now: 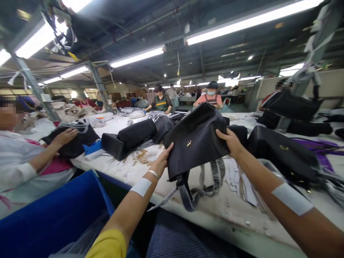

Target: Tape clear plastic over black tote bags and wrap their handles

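A black handbag (199,138) with a small gold clasp is held up in front of me, tilted, above the table's near edge. My left hand (162,159) grips its left side, thumb on the front face. Opposite, my right hand (232,141) is closed on the right side, its thumb also on the front. Straps (215,175) in clear plastic wrap hang beneath the bag. The fingers behind the bag are hidden.
More black bags (282,150) lie right and left on the white table (120,175). Paper strips (242,182) lie right of the straps. A blue bin (61,211) stands at lower left. A co-worker's hand (67,136) touches another bag at left; other people work across the table.
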Demonstrator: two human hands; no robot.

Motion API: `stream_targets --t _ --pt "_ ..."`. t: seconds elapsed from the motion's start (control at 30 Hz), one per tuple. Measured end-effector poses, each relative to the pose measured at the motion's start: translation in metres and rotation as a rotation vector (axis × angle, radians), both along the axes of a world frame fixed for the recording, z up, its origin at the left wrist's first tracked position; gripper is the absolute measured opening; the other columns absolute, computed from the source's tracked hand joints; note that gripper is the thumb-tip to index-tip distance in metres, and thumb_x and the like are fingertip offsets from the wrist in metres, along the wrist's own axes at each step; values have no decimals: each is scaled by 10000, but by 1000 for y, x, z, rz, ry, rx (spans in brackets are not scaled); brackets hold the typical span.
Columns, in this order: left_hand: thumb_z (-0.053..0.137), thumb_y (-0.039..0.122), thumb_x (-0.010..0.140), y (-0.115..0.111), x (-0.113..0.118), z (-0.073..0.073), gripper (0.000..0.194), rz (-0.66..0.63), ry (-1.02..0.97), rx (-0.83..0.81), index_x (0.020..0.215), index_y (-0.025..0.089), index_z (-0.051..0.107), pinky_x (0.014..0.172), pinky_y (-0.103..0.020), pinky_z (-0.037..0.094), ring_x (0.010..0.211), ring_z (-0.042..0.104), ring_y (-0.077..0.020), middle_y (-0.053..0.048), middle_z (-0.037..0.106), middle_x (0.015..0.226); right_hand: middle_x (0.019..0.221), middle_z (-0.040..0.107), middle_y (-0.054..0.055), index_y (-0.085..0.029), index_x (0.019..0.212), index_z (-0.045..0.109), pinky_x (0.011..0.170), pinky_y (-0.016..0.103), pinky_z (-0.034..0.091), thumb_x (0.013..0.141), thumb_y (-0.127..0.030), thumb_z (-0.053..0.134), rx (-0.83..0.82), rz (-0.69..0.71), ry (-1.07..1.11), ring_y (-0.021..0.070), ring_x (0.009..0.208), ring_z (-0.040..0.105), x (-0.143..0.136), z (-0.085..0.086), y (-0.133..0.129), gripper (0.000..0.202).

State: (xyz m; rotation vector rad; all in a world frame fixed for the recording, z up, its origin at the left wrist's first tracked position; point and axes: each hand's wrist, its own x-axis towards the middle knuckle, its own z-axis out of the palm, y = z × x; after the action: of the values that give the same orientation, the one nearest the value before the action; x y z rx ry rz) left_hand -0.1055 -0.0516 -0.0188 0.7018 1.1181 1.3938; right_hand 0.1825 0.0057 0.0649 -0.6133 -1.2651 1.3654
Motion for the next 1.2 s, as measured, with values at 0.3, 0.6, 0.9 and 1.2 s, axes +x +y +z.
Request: stream_targets --t 0.3,0.6,0.9,1.2 --pt "842 427 682 -17 -29 93 542 364 -60 432 1121 203 619 927 -421 564 905 717 -234 -68 744 1009 960 757 8 -240 1029 690 845 406 575 567 -383 887 215 88 -116 245 892 701 19 42 5 522" --pt "872 330 649 -48 -34 142 459 158 138 489 1026 141 690 930 -388 568 885 724 -242 -97 755 978 913 756 12 -229 934 709 882 428 538 515 -364 904 310 -35 -53 244 879 692 18 83 9 481" --pt "842 347 629 6 -34 191 418 504 404 772 967 151 696 847 -369 566 855 695 -212 -64 744 936 914 744 49 -167 948 693 850 420 518 561 -345 808 595 -562 -96 271 905 644 5 114 66 442" --pt "674 313 758 -26 -67 89 517 276 943 729 1241 137 621 1055 -457 433 1171 596 -291 -104 672 1235 1045 737 70 -214 1164 649 803 411 564 601 -240 766 248 -376 -338 286 882 690 34 2 35 576"
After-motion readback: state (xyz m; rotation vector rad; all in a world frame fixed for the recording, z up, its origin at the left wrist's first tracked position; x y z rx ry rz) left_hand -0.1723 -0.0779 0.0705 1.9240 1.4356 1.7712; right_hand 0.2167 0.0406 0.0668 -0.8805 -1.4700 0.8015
